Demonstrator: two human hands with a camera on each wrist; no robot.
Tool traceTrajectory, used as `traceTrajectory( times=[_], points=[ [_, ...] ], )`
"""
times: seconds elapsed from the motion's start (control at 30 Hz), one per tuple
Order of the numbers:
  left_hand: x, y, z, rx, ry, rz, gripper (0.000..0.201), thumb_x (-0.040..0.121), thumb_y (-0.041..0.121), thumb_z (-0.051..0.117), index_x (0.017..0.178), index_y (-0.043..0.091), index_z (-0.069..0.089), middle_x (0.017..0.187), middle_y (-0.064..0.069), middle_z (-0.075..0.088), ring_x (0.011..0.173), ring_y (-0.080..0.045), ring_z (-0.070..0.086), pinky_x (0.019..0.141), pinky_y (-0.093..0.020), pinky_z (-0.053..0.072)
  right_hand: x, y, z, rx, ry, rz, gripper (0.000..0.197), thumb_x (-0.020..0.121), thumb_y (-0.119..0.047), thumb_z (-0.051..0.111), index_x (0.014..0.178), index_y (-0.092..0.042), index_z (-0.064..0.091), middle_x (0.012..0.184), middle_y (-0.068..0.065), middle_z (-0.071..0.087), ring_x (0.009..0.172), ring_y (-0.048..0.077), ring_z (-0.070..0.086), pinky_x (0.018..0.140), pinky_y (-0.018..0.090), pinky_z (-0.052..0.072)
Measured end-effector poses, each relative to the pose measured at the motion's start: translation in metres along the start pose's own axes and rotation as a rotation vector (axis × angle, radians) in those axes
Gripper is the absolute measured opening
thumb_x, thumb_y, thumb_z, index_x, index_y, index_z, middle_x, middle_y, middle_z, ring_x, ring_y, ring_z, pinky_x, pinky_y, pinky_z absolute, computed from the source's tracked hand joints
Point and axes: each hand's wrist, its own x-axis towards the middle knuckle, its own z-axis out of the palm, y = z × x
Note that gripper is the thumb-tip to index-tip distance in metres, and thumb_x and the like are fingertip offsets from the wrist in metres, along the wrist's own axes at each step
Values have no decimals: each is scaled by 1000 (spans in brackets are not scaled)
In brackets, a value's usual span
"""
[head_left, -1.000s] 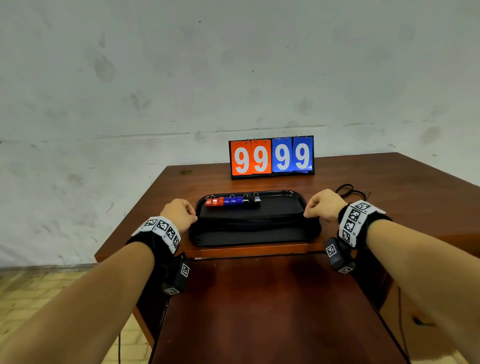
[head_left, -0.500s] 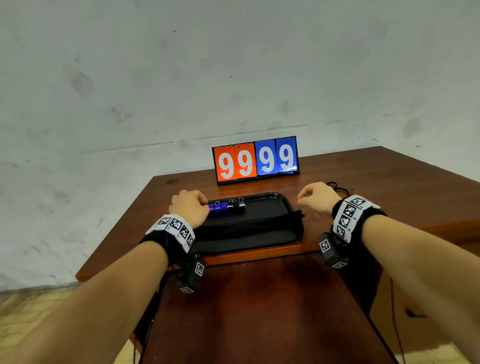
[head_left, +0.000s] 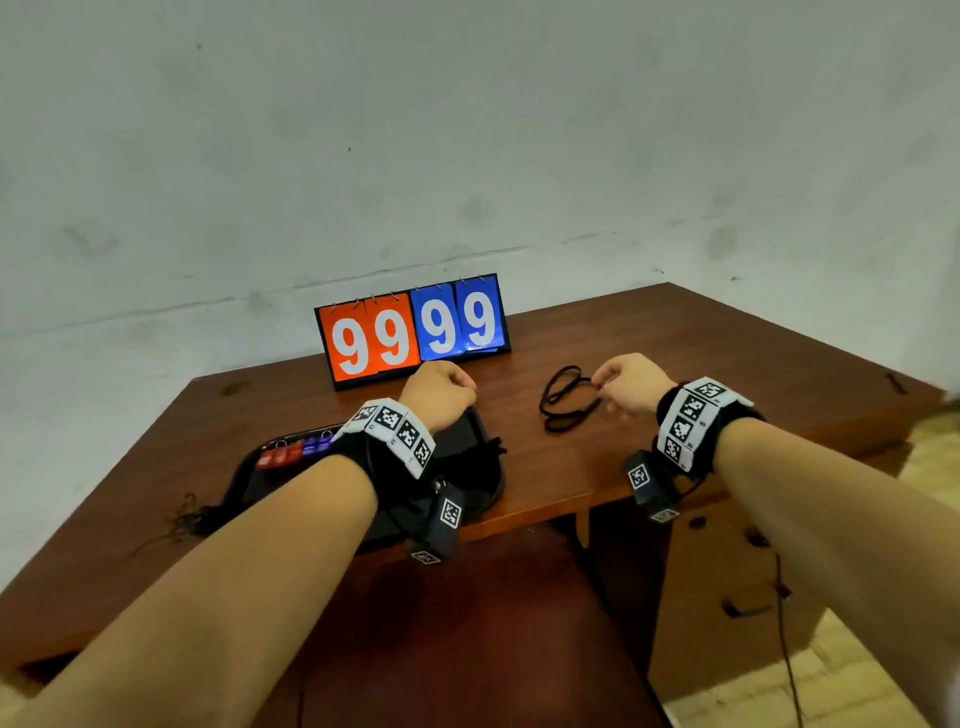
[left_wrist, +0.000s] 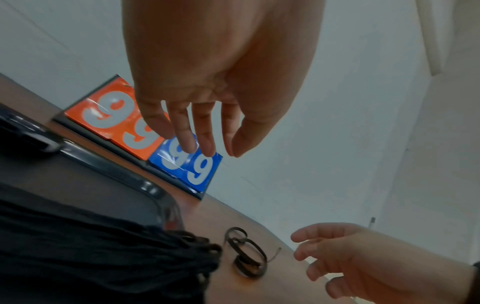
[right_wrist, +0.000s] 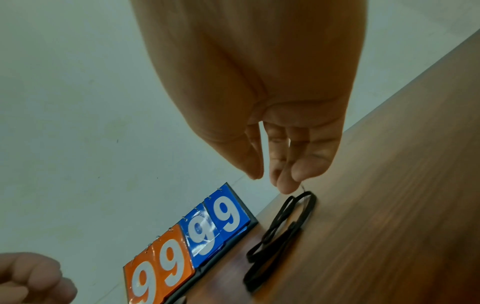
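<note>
Right-wrist view has the right hand (right_wrist: 259, 92) low over the table (head_left: 727, 353), thumb and fingertips a little apart and empty, at the right end of the black elastic bands (head_left: 566, 400); I can't quite tell whether a fingertip touches them. The bands lie on bare wood, between the black tray (left_wrist: 109, 166) and that hand, near the scoreboard (head_left: 413, 330). The left hand (head_left: 439, 392) hovers above the tray's far right corner, fingers hanging loose, holding nothing.

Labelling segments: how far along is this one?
Done: nothing visible; clips and black fabric lie in the tray. In hand: right hand reaches the black bands on the table, no grip yet; left hand hovers empty. Left: lifting the bands.
</note>
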Motion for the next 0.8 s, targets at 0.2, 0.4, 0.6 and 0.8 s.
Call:
traceTrajectory(
  times=[0.2, 0.4, 0.6, 0.8],
  points=[
    [23, 25, 41, -59, -66, 6, 9, 83, 10, 66, 81, 18, 71, 84, 9, 65, 85, -10, 61, 81, -26, 49, 22, 21, -5, -51, -70, 25, 22, 90, -5, 55, 105, -15, 69, 87, 13, 71, 74, 26, 68, 58, 34, 57],
    [34, 33, 68, -72, -110, 4, 10, 83, 8, 65, 83, 14, 72, 81, 11, 64, 81, -6, 58, 75, -24, 45, 37, 16, 0, -312, -286, -24, 40, 90, -7, 60, 128, -20, 62, 108, 2, 61, 85, 21, 61, 64, 30, 57],
    [38, 35, 80, -66, -111, 10, 10, 83, 9, 65, 82, 16, 72, 81, 11, 65, 83, -6, 60, 75, -23, 45, 51, -4, 10, -563, -356, -193, 44, 92, -11, 60, 135, -19, 59, 136, 1, 58, 113, 20, 59, 88, 27, 47],
    [40, 33, 84, -59, -114, 2, 13, 83, 9, 65, 78, 19, 71, 81, 10, 66, 87, -9, 62, 79, -24, 48, 60, -20, 19, -698, -372, -200, 29, 88, -15, 69, 117, -18, 71, 118, 3, 68, 107, 22, 63, 82, 28, 50]
  ],
)
